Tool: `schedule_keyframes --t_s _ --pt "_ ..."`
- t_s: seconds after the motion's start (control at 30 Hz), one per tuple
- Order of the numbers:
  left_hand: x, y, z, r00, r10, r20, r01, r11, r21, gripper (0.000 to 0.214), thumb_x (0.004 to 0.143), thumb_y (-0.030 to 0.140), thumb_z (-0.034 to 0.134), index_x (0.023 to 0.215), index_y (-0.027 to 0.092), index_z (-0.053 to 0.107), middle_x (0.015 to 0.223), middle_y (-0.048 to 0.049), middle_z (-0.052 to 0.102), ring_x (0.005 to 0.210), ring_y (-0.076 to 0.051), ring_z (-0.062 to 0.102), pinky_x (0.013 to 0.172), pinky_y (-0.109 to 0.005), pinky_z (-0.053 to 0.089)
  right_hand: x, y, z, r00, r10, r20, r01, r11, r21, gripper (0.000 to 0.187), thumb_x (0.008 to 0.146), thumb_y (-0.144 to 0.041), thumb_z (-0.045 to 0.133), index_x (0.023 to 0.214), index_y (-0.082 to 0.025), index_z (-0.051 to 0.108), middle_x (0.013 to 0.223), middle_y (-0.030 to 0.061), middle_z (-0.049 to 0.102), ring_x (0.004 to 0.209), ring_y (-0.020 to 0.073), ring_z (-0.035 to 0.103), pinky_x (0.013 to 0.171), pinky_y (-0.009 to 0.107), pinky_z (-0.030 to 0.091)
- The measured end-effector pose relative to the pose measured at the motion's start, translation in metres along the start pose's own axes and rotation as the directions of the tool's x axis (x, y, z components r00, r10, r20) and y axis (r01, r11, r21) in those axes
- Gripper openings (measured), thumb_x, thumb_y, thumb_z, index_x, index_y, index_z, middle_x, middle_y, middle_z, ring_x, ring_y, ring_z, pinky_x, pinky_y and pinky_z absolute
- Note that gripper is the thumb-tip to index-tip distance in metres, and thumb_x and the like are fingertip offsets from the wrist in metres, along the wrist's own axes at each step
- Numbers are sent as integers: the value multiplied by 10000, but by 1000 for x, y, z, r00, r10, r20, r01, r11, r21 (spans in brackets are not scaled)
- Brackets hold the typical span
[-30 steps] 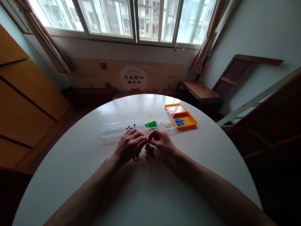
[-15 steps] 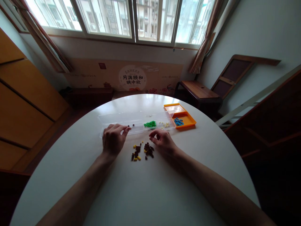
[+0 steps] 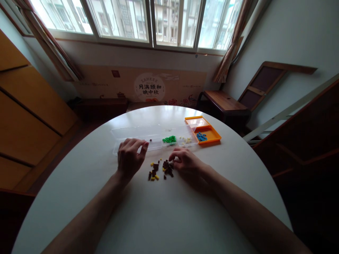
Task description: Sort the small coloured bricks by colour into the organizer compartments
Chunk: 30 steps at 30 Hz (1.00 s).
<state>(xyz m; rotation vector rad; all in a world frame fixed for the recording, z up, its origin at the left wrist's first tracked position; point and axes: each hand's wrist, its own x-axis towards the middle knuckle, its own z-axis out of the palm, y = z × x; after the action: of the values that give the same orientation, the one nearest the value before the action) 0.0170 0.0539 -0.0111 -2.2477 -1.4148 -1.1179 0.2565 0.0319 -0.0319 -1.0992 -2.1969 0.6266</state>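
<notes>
Over the front side of a long clear plastic box (image 3: 129, 133), my left hand (image 3: 131, 155) keeps thumb and index finger pinched together. Whatever lies between these fingertips is too small to make out. At the right edge of a pile of small dark brown bricks (image 3: 167, 166), my right hand (image 3: 186, 158) has its fingers curled, with thumb and index tip slightly apart. Between the hands is another loose group of brown bricks (image 3: 154, 171), with yellow bricks (image 3: 153, 179) mixed in. A dark brick (image 3: 150, 140) sits in the box, beyond the left fingertips.
Green bricks (image 3: 169, 139) and cream bricks (image 3: 185, 140) occupy separate compartments of the clear box. Touching its right end is an orange tray (image 3: 214, 135) with blue bricks (image 3: 201, 137) inside. All stand on a round white table (image 3: 164, 215). A wooden chair (image 3: 225, 100) is behind it.
My right hand has dipped slightly toward the brown pile, its thumb and index finger parting a little. My left hand has shifted slightly right, and the dark piece at its fingertips no longer shows.
</notes>
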Motion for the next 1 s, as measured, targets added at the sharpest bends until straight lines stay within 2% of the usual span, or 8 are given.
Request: schedule_keyframes --t_s 0.13,0.27,0.57,0.73,0.83,1.0 --pt "0 2 0 997 76 -5 -76 997 1 221 908 305 516 788 196 666 799 -38 698 786 -199 584 766 -350 433 0 -3 -6 995 -22 97 23 1000 -9 216 689 -62 616 844 -182 706 848 1 611 653 88 523 641 206 413" --pt "-1 3 0 996 93 1 -93 996 -5 198 900 291 529 786 202 664 796 -35 693 789 -196 584 768 -350 437 0 -7 -11 984 -31 174 33 999 -12 209 682 -84 641 851 -190 707 878 6 616 738 112 563 693 217 437" --pt "-3 5 1 983 179 29 -177 983 -49 167 889 260 548 777 203 658 772 -26 682 774 -185 574 748 -331 434 3 -5 -7 988 -42 149 47 998 -29 127 784 -108 631 849 -184 710 874 18 616 743 110 578 709 218 441" --pt "-3 7 0 943 319 96 -305 943 -133 139 884 236 549 794 206 651 772 -21 673 751 -171 565 729 -320 429 4 -6 -5 992 -71 103 75 997 -34 99 799 -114 636 849 -176 694 869 23 633 774 124 586 713 223 438" --pt "-4 7 1 911 387 147 -362 917 -168 130 893 231 540 822 211 646 785 -19 669 748 -165 555 724 -317 418 6 -5 -3 995 -72 74 70 997 27 59 781 -124 673 808 -171 695 813 6 648 726 110 582 689 212 430" --pt "-4 10 -1 876 444 187 -411 891 -194 114 898 222 538 845 209 639 799 -20 661 745 -159 539 709 -307 403 9 -5 2 999 28 -23 -22 979 202 59 758 -99 682 749 -156 691 708 -14 669 613 87 550 616 194 415"
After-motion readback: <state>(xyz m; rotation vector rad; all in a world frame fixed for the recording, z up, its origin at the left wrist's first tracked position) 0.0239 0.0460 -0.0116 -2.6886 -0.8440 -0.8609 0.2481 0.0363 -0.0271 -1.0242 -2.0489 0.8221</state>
